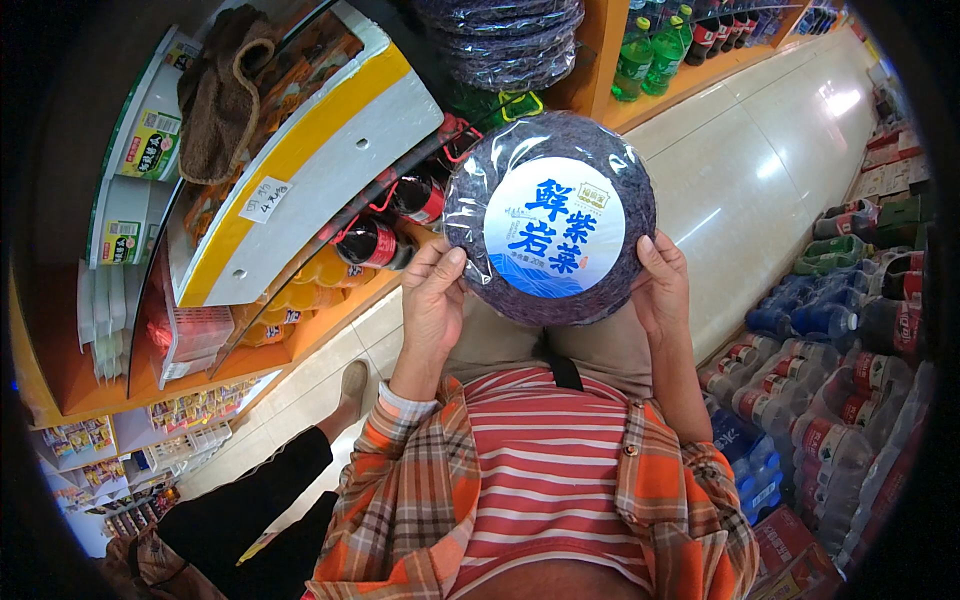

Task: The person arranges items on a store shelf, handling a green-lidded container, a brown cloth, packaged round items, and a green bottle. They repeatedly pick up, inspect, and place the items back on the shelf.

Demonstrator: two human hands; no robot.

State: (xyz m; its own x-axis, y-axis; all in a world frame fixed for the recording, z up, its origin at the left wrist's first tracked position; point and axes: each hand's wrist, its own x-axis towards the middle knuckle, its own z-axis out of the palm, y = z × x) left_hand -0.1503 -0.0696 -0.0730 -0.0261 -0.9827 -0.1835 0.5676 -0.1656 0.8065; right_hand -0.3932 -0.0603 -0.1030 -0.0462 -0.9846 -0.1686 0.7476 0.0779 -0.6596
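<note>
A round, flat pack of dried seaweed [559, 309], dark purple under clear plastic, is held up in front of my body. Its round white and blue label bears writing and faces me. My left hand [435, 304] grips the lower left rim, thumb on top. On the lower right rim, my right hand [664, 289] pinches the pack in the same way. The fingers behind it are partly hidden. Beyond the pack, a stack of similar wrapped seaweed discs [506, 45] stands on the shelf.
At left, a white foam box [322, 172] with a yellow stripe and a brown cloth [225, 97] sit on a glass-edged shelf [315, 247]. Cola bottles [367, 240] lie below. Wrapped bottle packs [795, 405] line the right side of the tiled floor [720, 187]. Another person's leg [247, 480] is at lower left.
</note>
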